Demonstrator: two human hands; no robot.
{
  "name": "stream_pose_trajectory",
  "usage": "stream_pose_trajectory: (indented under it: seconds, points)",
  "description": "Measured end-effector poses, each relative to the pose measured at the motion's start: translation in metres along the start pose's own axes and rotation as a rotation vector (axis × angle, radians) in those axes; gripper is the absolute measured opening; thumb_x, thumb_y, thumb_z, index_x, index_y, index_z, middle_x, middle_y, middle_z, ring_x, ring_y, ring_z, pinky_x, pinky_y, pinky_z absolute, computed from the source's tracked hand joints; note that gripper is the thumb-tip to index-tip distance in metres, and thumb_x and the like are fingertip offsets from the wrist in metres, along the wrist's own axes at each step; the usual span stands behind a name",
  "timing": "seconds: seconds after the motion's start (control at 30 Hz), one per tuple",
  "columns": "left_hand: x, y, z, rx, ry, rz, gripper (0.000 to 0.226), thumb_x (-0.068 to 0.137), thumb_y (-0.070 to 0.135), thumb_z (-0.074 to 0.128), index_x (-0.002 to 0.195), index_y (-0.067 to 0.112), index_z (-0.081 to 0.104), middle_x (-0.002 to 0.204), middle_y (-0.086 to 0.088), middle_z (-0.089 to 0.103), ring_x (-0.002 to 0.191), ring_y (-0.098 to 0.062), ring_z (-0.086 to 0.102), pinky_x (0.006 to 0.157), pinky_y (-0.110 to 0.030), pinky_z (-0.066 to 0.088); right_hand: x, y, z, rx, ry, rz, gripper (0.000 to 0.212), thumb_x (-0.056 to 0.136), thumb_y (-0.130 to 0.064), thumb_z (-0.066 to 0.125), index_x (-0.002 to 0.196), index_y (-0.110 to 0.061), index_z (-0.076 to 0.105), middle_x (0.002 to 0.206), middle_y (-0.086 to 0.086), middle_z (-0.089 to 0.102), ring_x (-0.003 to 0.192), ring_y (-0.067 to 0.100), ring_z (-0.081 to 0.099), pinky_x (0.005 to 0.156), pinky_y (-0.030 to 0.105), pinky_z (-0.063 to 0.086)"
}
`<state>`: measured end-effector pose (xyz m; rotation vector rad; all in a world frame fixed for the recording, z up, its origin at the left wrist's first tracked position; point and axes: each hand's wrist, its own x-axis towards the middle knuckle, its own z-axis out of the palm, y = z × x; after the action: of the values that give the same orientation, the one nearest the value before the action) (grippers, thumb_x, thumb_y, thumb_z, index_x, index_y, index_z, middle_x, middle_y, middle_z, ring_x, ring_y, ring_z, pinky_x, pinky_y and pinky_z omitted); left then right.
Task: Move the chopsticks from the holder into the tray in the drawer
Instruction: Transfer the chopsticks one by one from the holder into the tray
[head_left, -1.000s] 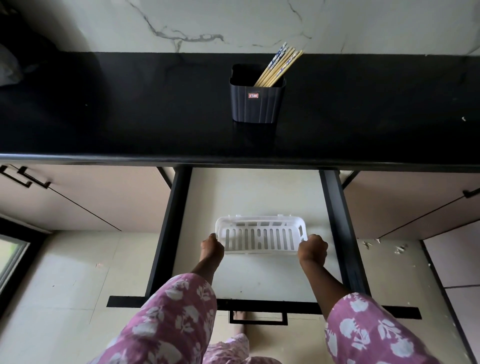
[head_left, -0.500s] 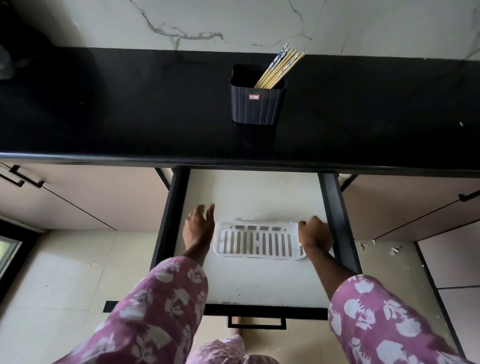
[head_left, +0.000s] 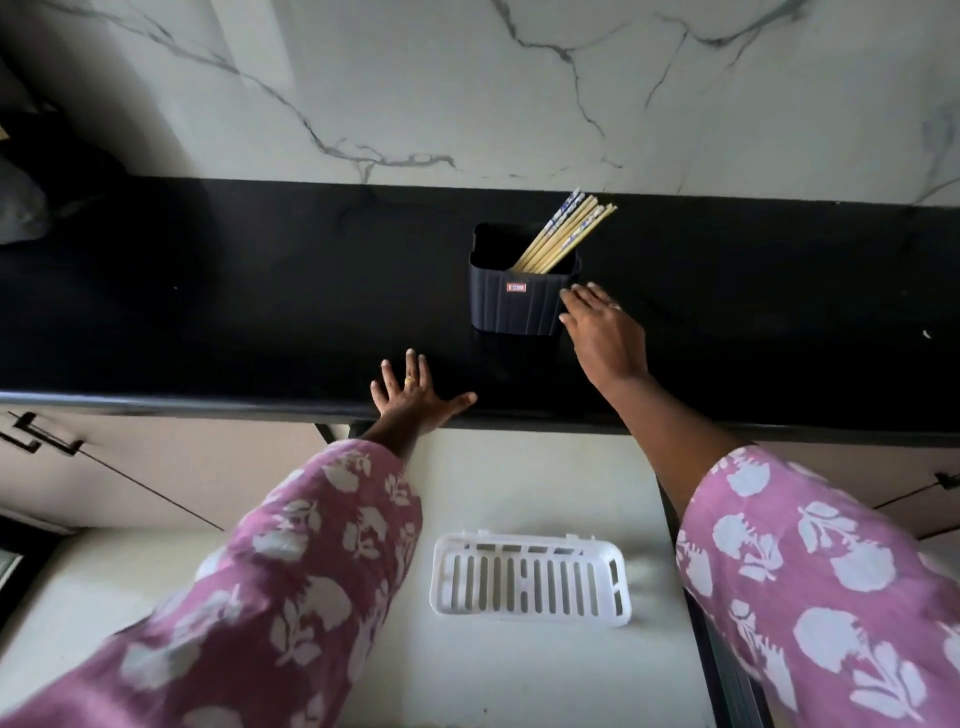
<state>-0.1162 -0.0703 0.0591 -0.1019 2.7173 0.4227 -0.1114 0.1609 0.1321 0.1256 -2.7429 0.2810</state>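
Note:
Several yellow chopsticks (head_left: 563, 239) with patterned tops lean to the right in a dark ribbed holder (head_left: 519, 301) standing on the black counter (head_left: 208, 322). My right hand (head_left: 602, 332) reaches over the counter with its fingers straight, its fingertips at the holder's right side. My left hand (head_left: 415, 397) rests flat with spread fingers on the counter's front edge. A white slotted tray (head_left: 530, 579) lies empty on the floor of the open drawer (head_left: 519, 483) below.
A marble wall rises behind the counter. Dark objects (head_left: 31, 197) sit at the counter's far left. Cabinet fronts with black handles (head_left: 41, 436) flank the drawer, and the drawer's black side rail (head_left: 727, 670) runs along the right.
Both hands have let go of the white tray and risen to the counter. The right hand has reached the holder; the left now lies on the counter edge. The view has tilted up.

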Motion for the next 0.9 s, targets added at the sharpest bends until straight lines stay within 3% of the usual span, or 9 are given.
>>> stream_pose_trajectory:
  seconds: [0.17, 0.27, 0.37, 0.8, 0.9]
  points:
    - [0.0, 0.004, 0.0, -0.01, -0.054, -0.013, 0.117, 0.066, 0.084, 0.05, 0.15, 0.034, -0.013, 0.157, 0.013, -0.025, 0.141, -0.039, -0.029, 0.112, -0.058, -0.01, 0.043, -0.019, 0.006, -0.096, -0.038, -0.06, 0.045, 0.094, -0.017, 0.053, 0.135, -0.001, 0.045, 0.137, 0.018, 0.053, 0.135, 0.033, 0.041, 0.115, 0.043, 0.027]
    - [0.002, 0.003, 0.002, 0.013, -0.042, -0.015, 0.116, 0.067, 0.084, 0.05, 0.15, 0.036, -0.014, 0.157, 0.012, -0.025, 0.141, -0.04, -0.028, 0.112, -0.06, -0.009, 0.049, -0.024, 0.001, -0.092, -0.055, 0.016, 0.028, 0.097, -0.01, 0.046, 0.121, -0.003, 0.056, 0.12, 0.018, 0.064, 0.117, 0.033, 0.056, 0.097, 0.04, 0.044]
    - [0.002, 0.005, 0.004, 0.016, -0.024, -0.023, 0.115, 0.068, 0.083, 0.05, 0.15, 0.035, -0.014, 0.157, 0.013, -0.025, 0.141, -0.039, -0.028, 0.111, -0.061, -0.01, 0.047, -0.021, -0.005, -0.158, -0.067, 0.049, 0.026, 0.095, -0.002, 0.042, 0.111, -0.007, 0.062, 0.108, 0.016, 0.068, 0.099, 0.034, 0.065, 0.075, 0.036, 0.052]
    - [-0.001, 0.007, 0.005, 0.014, 0.012, -0.021, 0.114, 0.068, 0.083, 0.049, 0.151, 0.035, -0.012, 0.158, 0.012, -0.022, 0.142, -0.038, -0.026, 0.113, -0.06, -0.008, 0.019, 0.021, -0.02, -0.144, -0.01, -0.005, 0.029, 0.092, 0.002, 0.043, 0.107, -0.009, 0.065, 0.098, 0.018, 0.072, 0.089, 0.038, 0.069, 0.067, 0.038, 0.054]
    - [-0.001, 0.007, 0.006, 0.017, 0.013, -0.023, 0.113, 0.069, 0.083, 0.049, 0.151, 0.035, -0.012, 0.158, 0.012, -0.022, 0.142, -0.039, -0.026, 0.113, -0.06, -0.008, 0.022, 0.022, -0.028, -0.054, 0.028, 0.079, 0.023, 0.094, -0.005, 0.046, 0.104, -0.009, 0.067, 0.097, 0.02, 0.072, 0.089, 0.039, 0.067, 0.066, 0.036, 0.05]
